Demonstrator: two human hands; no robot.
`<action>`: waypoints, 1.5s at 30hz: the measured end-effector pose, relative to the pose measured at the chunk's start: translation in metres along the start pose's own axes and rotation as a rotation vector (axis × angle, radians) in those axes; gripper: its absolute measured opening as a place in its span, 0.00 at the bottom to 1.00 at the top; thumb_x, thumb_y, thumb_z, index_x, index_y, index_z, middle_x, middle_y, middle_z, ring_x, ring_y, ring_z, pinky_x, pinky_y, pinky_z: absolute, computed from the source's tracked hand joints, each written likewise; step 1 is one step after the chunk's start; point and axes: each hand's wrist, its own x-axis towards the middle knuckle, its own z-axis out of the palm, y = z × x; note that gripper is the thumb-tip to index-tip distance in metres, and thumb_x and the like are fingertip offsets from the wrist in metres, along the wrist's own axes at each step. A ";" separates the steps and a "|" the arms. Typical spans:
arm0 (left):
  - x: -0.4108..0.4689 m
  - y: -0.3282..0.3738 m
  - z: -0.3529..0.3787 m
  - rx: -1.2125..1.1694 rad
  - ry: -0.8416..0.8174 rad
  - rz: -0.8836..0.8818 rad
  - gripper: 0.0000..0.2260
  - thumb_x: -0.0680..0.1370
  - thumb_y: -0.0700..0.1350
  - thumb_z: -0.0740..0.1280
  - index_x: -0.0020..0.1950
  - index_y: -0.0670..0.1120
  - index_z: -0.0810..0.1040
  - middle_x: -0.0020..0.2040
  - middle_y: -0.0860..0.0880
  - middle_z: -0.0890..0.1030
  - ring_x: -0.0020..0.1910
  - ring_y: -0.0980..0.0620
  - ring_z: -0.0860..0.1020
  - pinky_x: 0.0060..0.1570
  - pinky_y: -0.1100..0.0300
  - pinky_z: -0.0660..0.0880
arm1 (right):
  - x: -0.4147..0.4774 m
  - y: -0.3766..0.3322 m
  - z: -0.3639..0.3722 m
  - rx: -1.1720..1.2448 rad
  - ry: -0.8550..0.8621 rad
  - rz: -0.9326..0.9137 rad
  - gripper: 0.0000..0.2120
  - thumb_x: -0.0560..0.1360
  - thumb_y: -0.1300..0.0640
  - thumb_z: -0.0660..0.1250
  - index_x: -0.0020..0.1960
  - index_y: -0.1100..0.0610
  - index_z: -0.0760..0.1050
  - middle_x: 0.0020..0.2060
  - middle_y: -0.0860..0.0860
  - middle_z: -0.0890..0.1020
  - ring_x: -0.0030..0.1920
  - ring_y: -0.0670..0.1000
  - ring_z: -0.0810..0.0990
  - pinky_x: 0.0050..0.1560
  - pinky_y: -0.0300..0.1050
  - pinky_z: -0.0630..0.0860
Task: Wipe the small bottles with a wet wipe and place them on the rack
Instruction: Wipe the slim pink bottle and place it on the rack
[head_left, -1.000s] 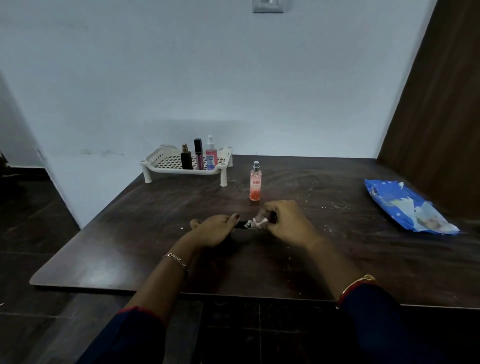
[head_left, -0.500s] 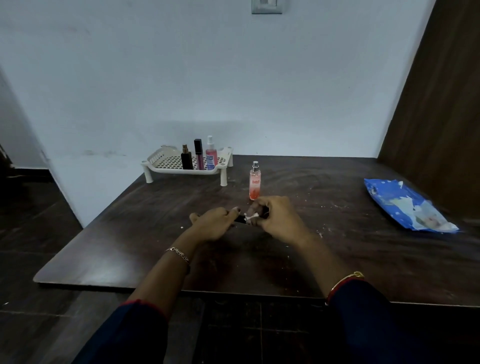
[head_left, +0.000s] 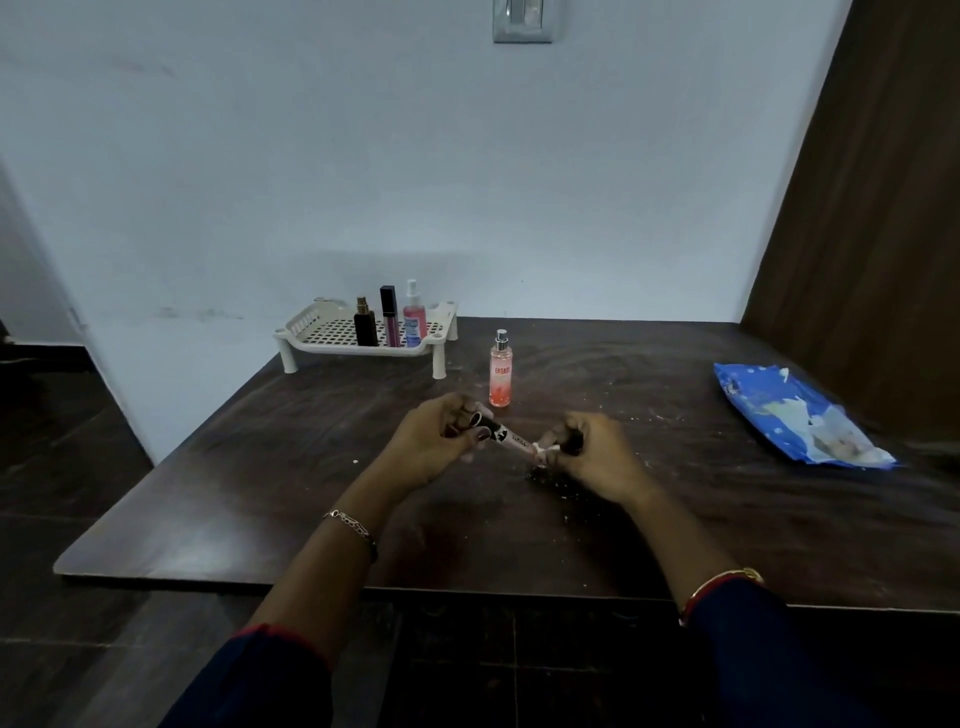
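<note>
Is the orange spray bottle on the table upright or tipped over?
Upright: the orange spray bottle stands on its base, cap on top.

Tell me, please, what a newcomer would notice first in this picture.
The eye falls first on the hands in the middle: the left hand grips one end of a slim bottle, and the right hand pinches a white wet wipe round its other end. Behind them a pink spray bottle stands alone; three bottles stand on the white rack at back left. A blue wipes pack lies at right.
</note>
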 end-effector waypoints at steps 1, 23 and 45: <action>0.001 0.000 0.000 0.045 0.025 0.002 0.09 0.76 0.38 0.67 0.54 0.48 0.77 0.44 0.49 0.84 0.41 0.50 0.82 0.43 0.60 0.80 | 0.000 0.000 -0.001 0.001 -0.002 0.007 0.06 0.68 0.67 0.73 0.42 0.61 0.77 0.42 0.47 0.84 0.44 0.46 0.82 0.49 0.45 0.78; 0.024 -0.007 0.001 0.360 0.174 -0.096 0.14 0.77 0.59 0.62 0.40 0.51 0.79 0.29 0.51 0.75 0.29 0.56 0.71 0.27 0.64 0.65 | 0.003 -0.023 0.007 -0.126 0.038 -0.029 0.15 0.65 0.63 0.76 0.30 0.47 0.75 0.31 0.40 0.79 0.32 0.34 0.76 0.28 0.25 0.68; 0.011 -0.011 0.021 -0.138 0.144 -0.134 0.09 0.74 0.47 0.70 0.41 0.42 0.77 0.41 0.47 0.85 0.37 0.51 0.84 0.37 0.61 0.79 | -0.005 -0.006 -0.015 -0.074 0.021 -0.009 0.09 0.66 0.69 0.74 0.36 0.56 0.80 0.37 0.50 0.84 0.36 0.41 0.80 0.36 0.29 0.75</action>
